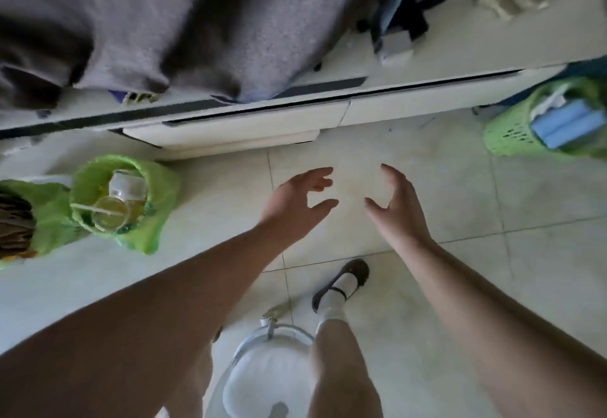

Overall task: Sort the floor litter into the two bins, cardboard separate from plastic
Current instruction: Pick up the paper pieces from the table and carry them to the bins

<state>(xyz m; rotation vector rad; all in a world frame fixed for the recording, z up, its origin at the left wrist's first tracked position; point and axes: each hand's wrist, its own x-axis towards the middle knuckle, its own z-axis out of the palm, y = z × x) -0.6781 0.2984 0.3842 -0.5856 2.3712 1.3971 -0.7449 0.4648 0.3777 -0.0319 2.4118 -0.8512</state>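
Two bins lined with green bags stand on the floor at the left. The nearer bin (pixel 161 187) holds clear plastic bottles (pixel 115 207). The bin at the far left edge (pixel 49 207) holds brown cardboard (pixel 14 223). My left hand (pixel 297 199) and my right hand (pixel 394 207) hover side by side over bare pale floor tiles in the middle, palms facing each other, fingers spread and loosely bent, holding nothing.
A white bed frame (pixel 262 122) with a grey blanket (pixel 164 23) runs across the top. A green perforated basket (pixel 512 135) with blue items stands at the right. A white stool (pixel 272 368) and my shoe (pixel 345 283) are below my hands.
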